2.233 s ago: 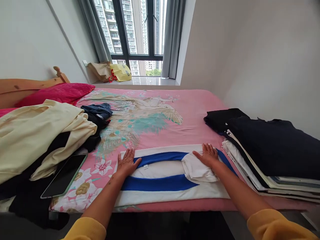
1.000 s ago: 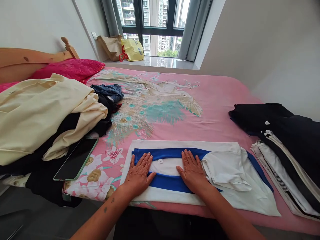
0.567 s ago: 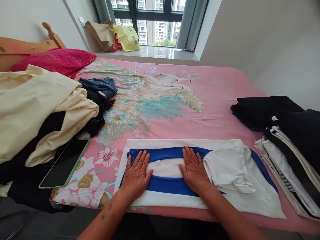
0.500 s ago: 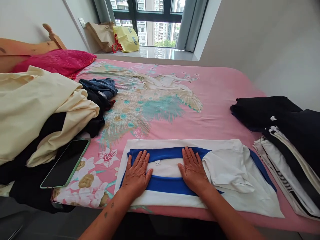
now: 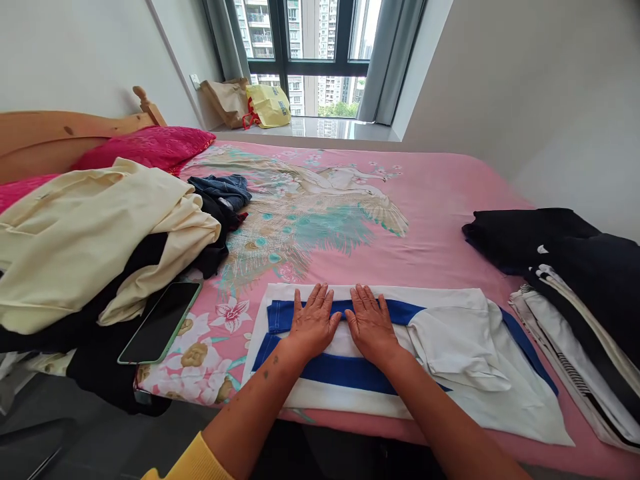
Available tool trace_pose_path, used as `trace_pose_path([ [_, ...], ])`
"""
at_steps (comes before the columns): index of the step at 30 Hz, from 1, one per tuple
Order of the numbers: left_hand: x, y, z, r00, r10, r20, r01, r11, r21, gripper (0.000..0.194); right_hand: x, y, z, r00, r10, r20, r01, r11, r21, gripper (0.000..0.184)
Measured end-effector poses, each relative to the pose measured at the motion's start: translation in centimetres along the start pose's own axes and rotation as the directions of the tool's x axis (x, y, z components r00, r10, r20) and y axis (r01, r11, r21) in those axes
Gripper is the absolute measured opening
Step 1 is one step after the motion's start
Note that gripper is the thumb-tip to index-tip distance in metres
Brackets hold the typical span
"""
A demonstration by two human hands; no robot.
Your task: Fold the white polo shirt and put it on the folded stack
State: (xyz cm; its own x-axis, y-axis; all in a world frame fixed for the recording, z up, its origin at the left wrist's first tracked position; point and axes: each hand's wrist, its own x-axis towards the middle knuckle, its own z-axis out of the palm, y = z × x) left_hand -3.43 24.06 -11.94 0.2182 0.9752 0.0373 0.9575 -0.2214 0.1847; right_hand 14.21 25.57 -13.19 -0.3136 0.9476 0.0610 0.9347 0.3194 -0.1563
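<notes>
A white shirt with blue bands (image 5: 350, 372) lies partly folded along the near edge of the bed, its white sleeve (image 5: 457, 340) turned over on the right. My left hand (image 5: 314, 323) rests flat on the cloth, fingers stretched toward the window. Close beside it, my right hand (image 5: 370, 327) also presses flat, with the two thumbs almost meeting. Neither hand grips anything. The hands cover part of the upper blue band and the white strip between the bands.
To the left lie a phone (image 5: 160, 323), a heap of cream clothes (image 5: 95, 233) over black ones, and jeans (image 5: 223, 190). Folded clothes (image 5: 580, 333) are stacked at the right. A pink patterned sheet (image 5: 440, 200) covers the bed. Paper bags (image 5: 227, 103) stand by the window.
My left hand has slid right across the shirt, closer to my right hand, which has shifted slightly left. The camera view has tilted up a little and turned left.
</notes>
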Motion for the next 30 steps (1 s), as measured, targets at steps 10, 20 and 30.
trace_pose_path([
  [10, -1.1, -9.5, 0.7, 0.956, -0.293, 0.032, 0.287, 0.950, 0.123, 0.062, 0.7, 5.2, 2.9, 0.973, 0.232, 0.019, -0.229, 0.968, -0.105, 0.067],
  [20, -2.7, 1.2, 0.1, 0.999, 0.018, -0.042, -0.014, 0.997, 0.072, 0.053, -2.6, -1.8, 0.5, 0.987, -0.152, -0.061, 0.152, 0.988, 0.009, 0.057],
  [30, -6.1, -6.4, 0.9, 0.979, -0.203, -0.022, 0.203, 0.960, 0.190, 0.062, -3.7, 4.0, 1.7, 0.999, 0.041, -0.032, -0.042, 0.999, -0.027, 0.061],
])
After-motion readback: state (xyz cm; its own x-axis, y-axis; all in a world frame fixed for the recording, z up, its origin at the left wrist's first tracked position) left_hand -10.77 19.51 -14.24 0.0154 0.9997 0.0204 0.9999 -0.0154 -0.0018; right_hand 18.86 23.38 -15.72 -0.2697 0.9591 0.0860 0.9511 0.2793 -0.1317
